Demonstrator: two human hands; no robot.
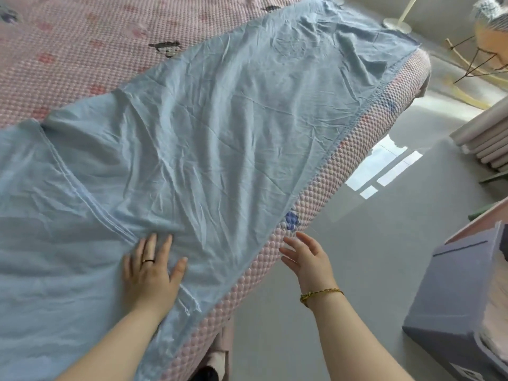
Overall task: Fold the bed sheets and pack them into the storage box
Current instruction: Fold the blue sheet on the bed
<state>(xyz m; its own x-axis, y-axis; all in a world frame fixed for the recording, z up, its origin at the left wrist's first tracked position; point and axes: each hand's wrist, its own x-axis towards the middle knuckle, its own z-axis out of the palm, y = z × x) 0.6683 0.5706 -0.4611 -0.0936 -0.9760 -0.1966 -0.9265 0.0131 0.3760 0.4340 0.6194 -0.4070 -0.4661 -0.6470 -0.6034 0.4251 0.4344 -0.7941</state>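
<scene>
Light blue bed sheet [220,127] spread on bed, left hand [152,266] flat upon it, right hand [306,255] open, hovering beside mattress edge [316,193], possibly touching, storage box [456,295] right.

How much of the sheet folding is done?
Done: the blue sheet lies spread in a long strip on the bed. In hand: the left hand presses it flat; the right hand is open by the edge. Left: more folds, then packing into the storage box.

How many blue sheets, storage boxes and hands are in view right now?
blue sheet: 1, spread on the bed
storage box: 1
Hands: 2, left hand flat on the sheet, right hand open, off the sheet
Total: 4
</scene>
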